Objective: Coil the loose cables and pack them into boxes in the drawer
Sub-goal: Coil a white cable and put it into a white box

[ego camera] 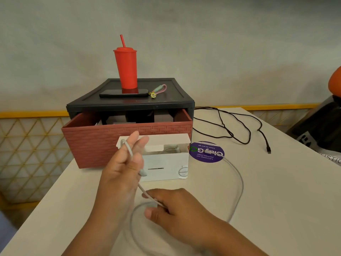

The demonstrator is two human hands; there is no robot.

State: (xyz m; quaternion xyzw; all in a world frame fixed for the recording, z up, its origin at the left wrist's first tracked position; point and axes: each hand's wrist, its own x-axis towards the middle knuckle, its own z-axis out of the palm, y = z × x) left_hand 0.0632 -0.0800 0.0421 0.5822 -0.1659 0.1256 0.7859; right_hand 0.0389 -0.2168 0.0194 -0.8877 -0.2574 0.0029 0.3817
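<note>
A light grey cable (239, 183) loops across the table, its far plug lying on a purple sticker (206, 152). My left hand (121, 169) is raised in front of an open white box (166, 165), fingers straight, with the cable looped over them and a plug end hanging at the palm. My right hand (171, 207) pinches the same cable just below and to the right. Behind the box, the red drawer (96, 143) stands pulled out of a black cabinet (129, 104). A loose black cable (238, 126) sprawls to the right of the cabinet.
On the cabinet top stand a red tumbler with a straw (126, 68), a dark phone (124, 93) and a keychain (159, 90). The table edge runs diagonally at left and right. A black bag (321, 126) sits at the far right.
</note>
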